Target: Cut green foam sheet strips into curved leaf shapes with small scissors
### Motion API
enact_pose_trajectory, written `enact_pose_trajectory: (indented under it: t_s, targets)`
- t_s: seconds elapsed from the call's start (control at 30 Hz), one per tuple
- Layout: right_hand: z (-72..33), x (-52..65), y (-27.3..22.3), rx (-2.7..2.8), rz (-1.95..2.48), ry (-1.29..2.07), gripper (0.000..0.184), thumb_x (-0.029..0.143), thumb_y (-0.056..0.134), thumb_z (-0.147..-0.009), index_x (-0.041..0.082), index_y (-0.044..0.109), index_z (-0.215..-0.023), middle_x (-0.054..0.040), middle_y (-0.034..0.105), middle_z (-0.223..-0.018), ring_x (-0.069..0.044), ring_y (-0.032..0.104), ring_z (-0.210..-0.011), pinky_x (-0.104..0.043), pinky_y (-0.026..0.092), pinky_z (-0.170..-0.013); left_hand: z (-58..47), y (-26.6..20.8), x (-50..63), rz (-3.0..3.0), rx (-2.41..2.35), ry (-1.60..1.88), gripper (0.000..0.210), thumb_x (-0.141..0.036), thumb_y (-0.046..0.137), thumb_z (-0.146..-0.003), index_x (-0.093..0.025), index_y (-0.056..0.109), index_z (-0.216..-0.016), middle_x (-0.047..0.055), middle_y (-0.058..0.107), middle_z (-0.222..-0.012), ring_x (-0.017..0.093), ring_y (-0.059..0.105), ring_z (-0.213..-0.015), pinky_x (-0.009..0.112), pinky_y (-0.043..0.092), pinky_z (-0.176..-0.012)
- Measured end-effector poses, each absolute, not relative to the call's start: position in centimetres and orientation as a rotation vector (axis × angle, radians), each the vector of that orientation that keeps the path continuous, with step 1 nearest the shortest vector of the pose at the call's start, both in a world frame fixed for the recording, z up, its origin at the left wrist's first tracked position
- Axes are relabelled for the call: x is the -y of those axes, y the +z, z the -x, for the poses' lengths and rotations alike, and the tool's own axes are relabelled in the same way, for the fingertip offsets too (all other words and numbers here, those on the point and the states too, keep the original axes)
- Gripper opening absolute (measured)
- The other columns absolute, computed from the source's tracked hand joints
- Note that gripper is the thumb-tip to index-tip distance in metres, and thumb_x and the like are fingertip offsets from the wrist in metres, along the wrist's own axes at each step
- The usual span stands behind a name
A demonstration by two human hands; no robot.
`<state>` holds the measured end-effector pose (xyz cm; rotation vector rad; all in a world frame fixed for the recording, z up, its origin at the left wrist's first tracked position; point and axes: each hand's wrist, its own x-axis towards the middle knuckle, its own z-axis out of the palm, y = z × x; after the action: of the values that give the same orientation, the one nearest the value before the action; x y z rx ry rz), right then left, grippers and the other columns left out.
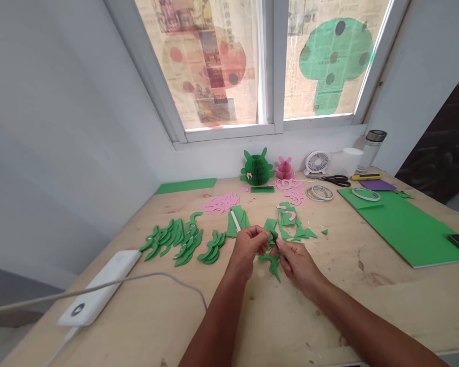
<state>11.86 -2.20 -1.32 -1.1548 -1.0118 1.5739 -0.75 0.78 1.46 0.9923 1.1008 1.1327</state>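
In the head view, my left hand (250, 244) is closed in a pinch on a small piece of green paper (272, 233). My right hand (299, 266), facing it, is wrapped round a slim dark tool (274, 237) whose tip meets the paper; fingers cover most of it, so I cannot tell its exact kind. Below both hands lies a curved green paper scrap (271, 265). Just beyond the left hand, a white pen (235, 220) rests on green paper pieces. Stacks of green curved cut-outs (189, 247) lie to the left, and green offcuts (296, 229) lie beyond the right hand.
A white power strip (103, 285) and a grey cable (137, 278) occupy the left. Pink cut-outs (222, 203), green (257, 169) and pink paper figures (284, 168), a fan (317, 162), black-handled scissors (338, 180) and tape rolls (321, 192) stand farther back. Green sheets (409, 224) lie right.
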Motion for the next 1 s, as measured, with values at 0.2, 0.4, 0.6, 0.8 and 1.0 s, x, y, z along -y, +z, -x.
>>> enact_pose_trajectory:
  t_s: [0.2,0.4,0.6,0.8,1.0]
  targets:
    - [-11.93,2.12,-1.39,1.059,1.159,1.541,0.047,0.061,0.053,-0.073,0.015,0.058,-0.067,0.0094,0.03,-0.033,-0.005,0.017,-0.032,-0.022,0.011,-0.036,0.85,1.44,-0.85,-0.993,-1.105,1.112,0.016,-0.025,0.065,-0.053,-0.016,0.052,-0.049,-0.002,0.05,-0.043,0.007,0.039,-0.038,0.02,0.03,-0.041]
    - [-11.82,2.18,-1.35,1.041,1.159,1.551,0.046,0.06,0.053,-0.073,0.015,0.058,-0.066,0.0095,0.029,-0.034,-0.005,0.016,-0.033,-0.022,0.01,-0.036,0.88,1.47,-0.87,-1.005,-1.109,1.11,0.014,-0.024,0.064,-0.052,-0.016,0.053,-0.049,-0.002,0.05,-0.042,0.007,0.039,-0.038,0.021,0.03,-0.041]
    - [-11.77,2.21,-1.18,1.039,1.159,1.546,0.046,0.06,0.053,-0.073,0.015,0.058,-0.066,0.0098,0.028,-0.034,-0.005,0.016,-0.033,-0.022,0.009,-0.036,0.84,1.46,-0.84,-1.007,-1.098,1.106,0.015,-0.024,0.064,-0.054,-0.016,0.053,-0.05,-0.003,0.049,-0.042,0.007,0.039,-0.038,0.021,0.03,-0.042]
    - [-12.01,2.18,-1.41,1.051,1.145,1.524,0.046,0.059,0.052,-0.075,0.015,0.058,-0.066,0.0096,0.029,-0.034,-0.005,0.016,-0.032,-0.022,0.01,-0.035,0.86,1.53,-0.76,-0.998,-1.095,1.121,0.015,-0.027,0.064,-0.056,-0.016,0.055,-0.053,-0.002,0.05,-0.043,0.007,0.04,-0.038,0.021,0.03,-0.042]
    - [-12.1,2.04,-1.74,1.048,1.153,1.532,0.046,0.059,0.052,-0.075,0.014,0.058,-0.066,0.0099,0.029,-0.034,-0.005,0.016,-0.033,-0.022,0.009,-0.035,0.8,1.58,-0.67,-1.01,-1.1,1.131,0.015,-0.027,0.063,-0.057,-0.015,0.054,-0.054,-0.003,0.049,-0.043,0.007,0.039,-0.038,0.02,0.03,-0.042]
